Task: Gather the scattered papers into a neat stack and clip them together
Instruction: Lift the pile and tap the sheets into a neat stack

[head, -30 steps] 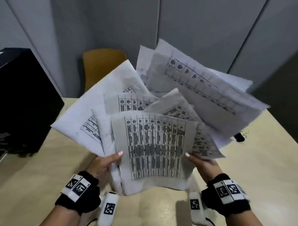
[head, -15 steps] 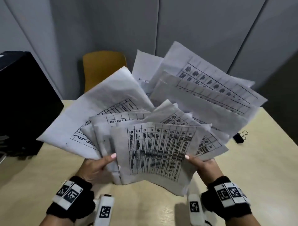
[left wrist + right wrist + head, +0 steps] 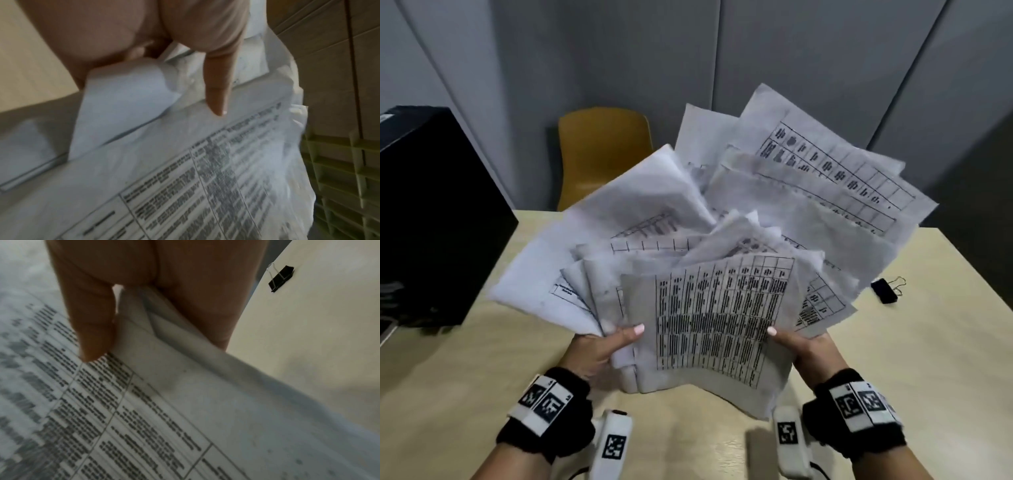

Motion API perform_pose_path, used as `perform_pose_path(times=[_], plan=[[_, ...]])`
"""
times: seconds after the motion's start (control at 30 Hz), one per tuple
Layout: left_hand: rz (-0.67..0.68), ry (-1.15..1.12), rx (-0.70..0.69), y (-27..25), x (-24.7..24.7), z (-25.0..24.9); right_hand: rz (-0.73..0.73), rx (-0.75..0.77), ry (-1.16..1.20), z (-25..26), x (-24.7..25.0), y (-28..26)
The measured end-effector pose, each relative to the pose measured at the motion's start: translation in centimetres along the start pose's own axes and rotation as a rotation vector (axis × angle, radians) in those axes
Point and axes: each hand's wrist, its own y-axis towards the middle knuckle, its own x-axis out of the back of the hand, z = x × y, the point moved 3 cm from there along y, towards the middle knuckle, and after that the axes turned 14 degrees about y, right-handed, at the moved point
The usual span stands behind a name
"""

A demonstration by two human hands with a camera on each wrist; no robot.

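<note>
My left grip (image 3: 599, 349) and right grip (image 3: 803, 347) pinch the fanned papers (image 3: 709, 322) at frame centre, raised above the desk (image 3: 928, 342); the clip (image 3: 885, 290) lies at right.

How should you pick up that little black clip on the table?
Best guess: take the binder clip by its black body, pinching the two flat sides from above. It lies flat on the table with its wire handles pointing away from the papers. The right hand is nearer, but it grips the papers now, so it must let go first.
</note>
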Motion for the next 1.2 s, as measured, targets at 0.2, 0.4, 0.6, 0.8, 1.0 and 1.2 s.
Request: perform_pose_path(times=[0.2,0.4,0.6,0.8,1.0,1.2], plan=[[-0.089,0.095,-0.009,0.6,0.2,-0.5,0.026,0.005,-0.051,1.1,-0.6,0.5],[0.032,0.036,-0.234,1.2,1.3,-1.6,0.174,0.109,0.079,2.7,-0.4,1.0],[0.030,0.167,-0.264,1.4,-0.6,-2.5,0.186,0.072,0.008,2.8,-2.8,1.0],[-0.104,0.238,-0.299,1.5,-1.5,-2.9,0.036,0.203,0.028,2.6,-2.9,1.5],[-0.262,0.195,-0.348,1.4,-1.4,-3.0,0.046,0.338,0.003,2.9,-3.8,0.8],[-0.179,0.306,-0.164,1.2,-1.7,0.2,-0.059,0.249,-0.097,-0.3,-3.1,0.5]])
